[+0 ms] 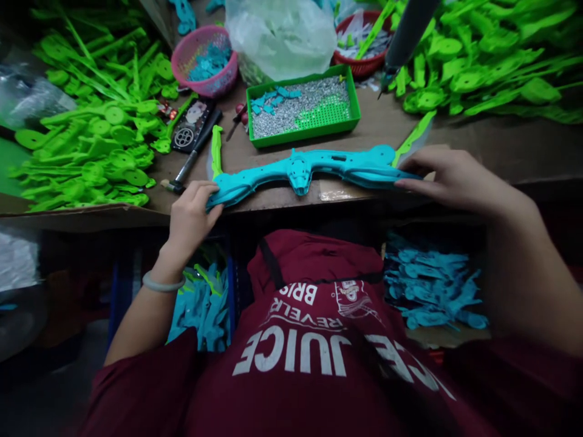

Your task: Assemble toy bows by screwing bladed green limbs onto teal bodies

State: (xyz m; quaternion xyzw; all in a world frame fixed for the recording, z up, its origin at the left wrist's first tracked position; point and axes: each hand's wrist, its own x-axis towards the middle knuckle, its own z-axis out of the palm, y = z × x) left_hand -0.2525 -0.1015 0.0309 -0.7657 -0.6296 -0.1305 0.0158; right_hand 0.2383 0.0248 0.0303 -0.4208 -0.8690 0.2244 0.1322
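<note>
Left grip (190, 211) and right grip (450, 175) hold a curved turquoise plastic bar (298, 170) at both ends; a perforated green tray (306, 133) lies farther.

A plastic bag (282, 39) stands beside a pink basket (216, 88).

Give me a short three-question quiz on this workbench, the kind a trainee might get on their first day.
1. Multiple choice: where is the long blue piece being held?
A) in the middle only
B) at one end only
C) at both ends

2. True or false: the pink basket is filled with bright green pieces.

3. Short answer: which wrist wears the grey band?

Key:
1. C: the left hand grips one end and the right hand grips the other.
2. False: it holds small blue pieces.
3. The left one.
</note>
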